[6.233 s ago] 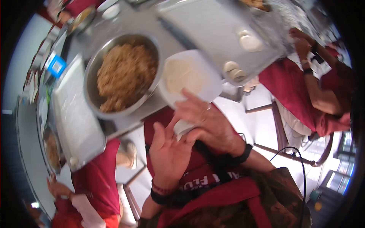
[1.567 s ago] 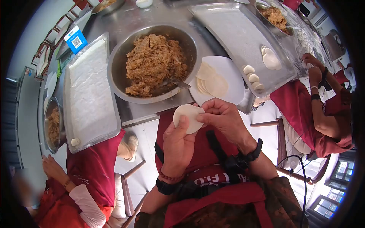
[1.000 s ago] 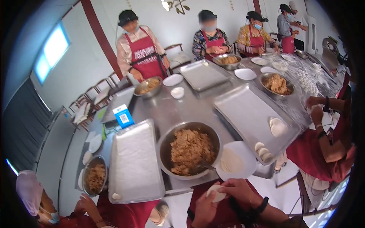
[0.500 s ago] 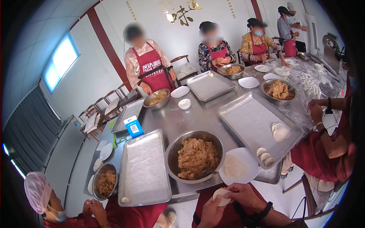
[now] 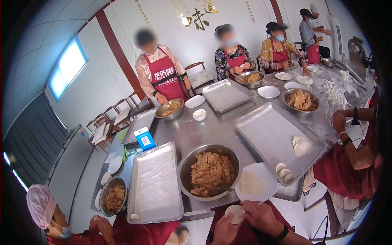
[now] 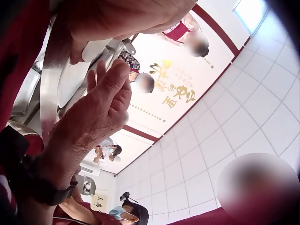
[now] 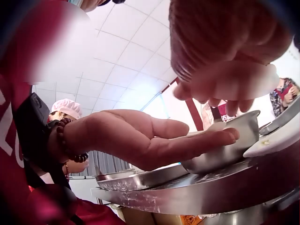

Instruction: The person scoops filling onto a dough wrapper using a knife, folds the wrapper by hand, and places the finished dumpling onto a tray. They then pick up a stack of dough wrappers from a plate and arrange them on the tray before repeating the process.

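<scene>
My left hand [image 5: 225,230] holds a round white dough wrapper [image 5: 235,213] low in the head view, with the thumb along its left side. Close by its right edge is my right hand [image 5: 261,214], fingers loosely bent. The left wrist view shows the right hand [image 6: 93,112] with its thumb by its bent fingers and a white wrapper edge [image 6: 95,50] above. In the right wrist view the left hand [image 7: 136,138] reaches out below the drooping right fingers. A plate [image 5: 267,194] of wrappers [image 5: 252,183] lies just beyond both hands.
A steel bowl of brown filling [image 5: 213,171] stands ahead, a spoon in it. A lined tray [image 5: 155,179] is left of it, another tray [image 5: 277,122] with wrappers and dumplings to its right. People in aprons stand or sit around the steel table [image 5: 179,130].
The head view has tilted up from the hands to the room and settled. The wrapper stays in the left hand. The right fingers have shifted from pinching its edge to beside it.
</scene>
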Available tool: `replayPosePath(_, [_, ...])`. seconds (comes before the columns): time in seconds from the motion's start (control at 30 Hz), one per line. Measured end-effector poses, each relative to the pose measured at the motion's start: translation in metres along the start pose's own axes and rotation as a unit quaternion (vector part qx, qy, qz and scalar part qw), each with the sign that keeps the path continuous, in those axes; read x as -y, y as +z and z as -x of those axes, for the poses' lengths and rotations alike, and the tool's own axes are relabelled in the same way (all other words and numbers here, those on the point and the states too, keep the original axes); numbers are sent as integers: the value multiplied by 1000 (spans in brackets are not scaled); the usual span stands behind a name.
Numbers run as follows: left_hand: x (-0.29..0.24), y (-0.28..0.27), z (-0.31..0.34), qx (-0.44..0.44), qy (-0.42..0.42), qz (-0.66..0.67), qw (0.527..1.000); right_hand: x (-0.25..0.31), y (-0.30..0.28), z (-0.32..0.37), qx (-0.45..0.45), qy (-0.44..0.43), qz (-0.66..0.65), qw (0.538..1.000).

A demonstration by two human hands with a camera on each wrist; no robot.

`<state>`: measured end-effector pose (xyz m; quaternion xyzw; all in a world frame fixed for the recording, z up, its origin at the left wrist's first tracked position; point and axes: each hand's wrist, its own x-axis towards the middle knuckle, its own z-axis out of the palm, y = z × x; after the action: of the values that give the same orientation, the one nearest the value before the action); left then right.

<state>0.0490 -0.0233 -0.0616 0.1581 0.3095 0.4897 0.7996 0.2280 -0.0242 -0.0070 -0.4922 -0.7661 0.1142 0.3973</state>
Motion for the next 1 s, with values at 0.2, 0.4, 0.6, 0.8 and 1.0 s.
replayPosePath(0.2, [-14, 40, 30, 21, -53, -62, 996, 3, 0, 1, 115, -120, -37, 985])
replayPosePath(0.4, [-20, 29, 18, 16, -57, 69, 996, 3, 6, 6, 147, -126, -31, 980])
replayPosePath(0.6, [-24, 26, 19, -2, -85, 22, 996, 4, 10, 9, 146, -135, 0, 980])
replayPosePath(0.8, [-28, 38, 27, -40, -43, 16, 998, 6, 11, 9, 122, -120, 38, 985])
replayPosePath(1.0, [-27, 32, 26, -34, -27, 63, 997, 10, 5, 3, 126, -106, 55, 985])
